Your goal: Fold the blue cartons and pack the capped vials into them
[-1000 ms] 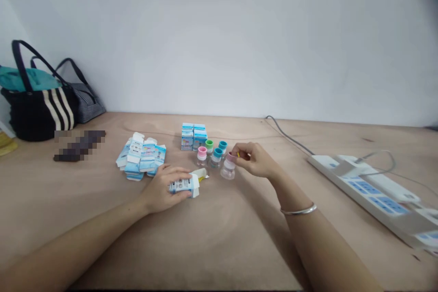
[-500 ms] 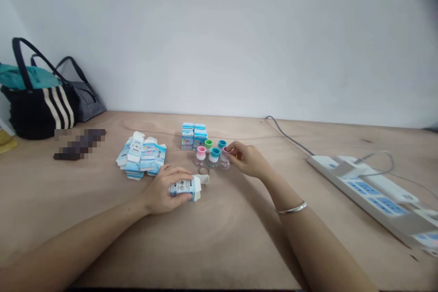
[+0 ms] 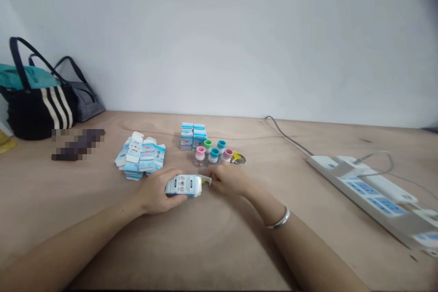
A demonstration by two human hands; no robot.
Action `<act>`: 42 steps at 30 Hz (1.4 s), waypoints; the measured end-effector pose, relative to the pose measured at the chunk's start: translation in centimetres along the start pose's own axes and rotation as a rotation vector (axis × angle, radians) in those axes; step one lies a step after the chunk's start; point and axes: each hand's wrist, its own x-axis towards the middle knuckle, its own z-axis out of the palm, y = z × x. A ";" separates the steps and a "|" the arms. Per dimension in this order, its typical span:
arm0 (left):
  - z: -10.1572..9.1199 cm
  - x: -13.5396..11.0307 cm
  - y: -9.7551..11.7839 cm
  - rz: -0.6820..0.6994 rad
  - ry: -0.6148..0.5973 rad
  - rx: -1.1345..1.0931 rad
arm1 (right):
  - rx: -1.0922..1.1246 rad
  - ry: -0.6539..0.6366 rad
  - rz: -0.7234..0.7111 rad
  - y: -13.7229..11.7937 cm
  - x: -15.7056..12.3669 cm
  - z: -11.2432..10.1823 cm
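Note:
My left hand [image 3: 155,191] is closed round a small white and blue carton [image 3: 183,185] lying on its side on the wooden table [image 3: 219,246]. My right hand [image 3: 230,179] is at the carton's open right end, fingers pinched at its flap. Just beyond stand several small clear bottles with coloured caps: pink [image 3: 200,151], blue [image 3: 215,152], green [image 3: 207,143], another blue [image 3: 221,144] and another pink [image 3: 227,153]. A small yellow item [image 3: 237,158] lies beside the last bottle.
Flat unfolded cartons [image 3: 140,156] lie in a pile to the left. Finished cartons [image 3: 193,136] stand behind the bottles. A white power strip [image 3: 369,189] with cable lies at the right. Two bags [image 3: 41,100] sit at the far left by the wall, near a blurred dark object [image 3: 77,144].
My right hand set the pink-capped bottle down among the others, let go, and came back to the open end of the carton. My left hand kept its hold on the carton.

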 end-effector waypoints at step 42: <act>2.0 0.8 -1.3 -0.268 0.028 -0.578 | 0.305 0.327 -0.305 -2.1 0.5 3.1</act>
